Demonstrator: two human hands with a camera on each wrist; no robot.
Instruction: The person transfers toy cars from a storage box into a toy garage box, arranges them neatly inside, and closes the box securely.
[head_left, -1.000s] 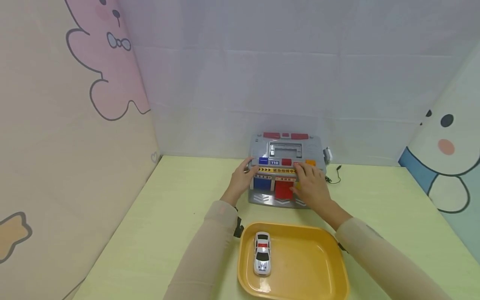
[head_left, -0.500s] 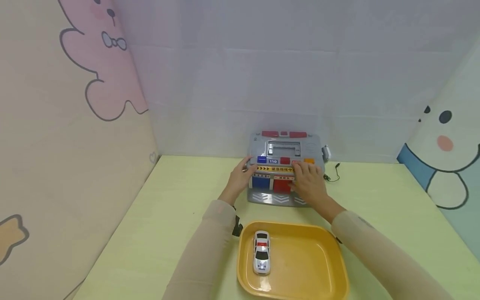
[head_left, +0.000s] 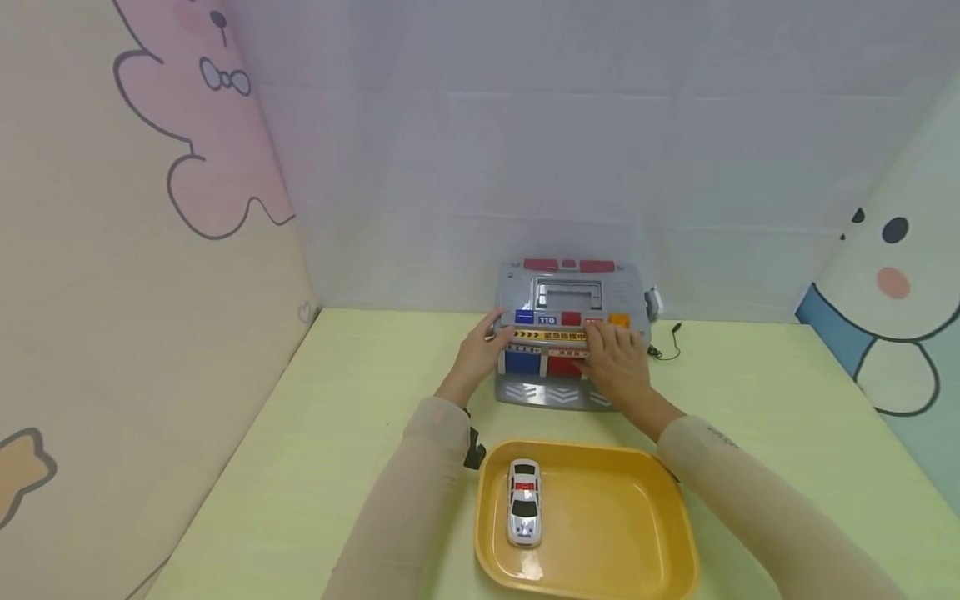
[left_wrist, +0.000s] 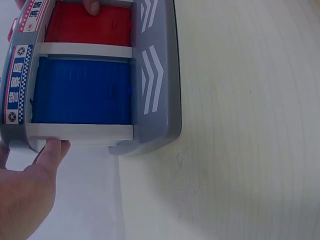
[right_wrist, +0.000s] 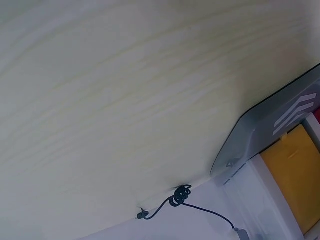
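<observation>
A grey toy garage [head_left: 517,292] with red lights on its roof stands at the back of the table. My left hand [head_left: 471,358] holds its left front corner; in the left wrist view this hand's [left_wrist: 27,200] fingertips are against the white side post by the blue door [left_wrist: 80,92]. My right hand [head_left: 618,362] lies over the right front, fingers on the roof edge below the coloured buttons. Its thumb [left_wrist: 91,7] presses on the red door [left_wrist: 90,25], which is down in its frame. A yellow door [right_wrist: 295,172] shows in the right wrist view.
A yellow tray [head_left: 600,533] sits in front of the garage, between my forearms. In its left part lies a white toy police car [head_left: 524,508]. A black cable [head_left: 675,340] trails from the garage's right side. Walls with cartoon prints surround the table.
The red door, which stuck out at the front a second ago, now sits back flush with the blue one. My right thumb has moved inward and up with it; the left hand stays put.
</observation>
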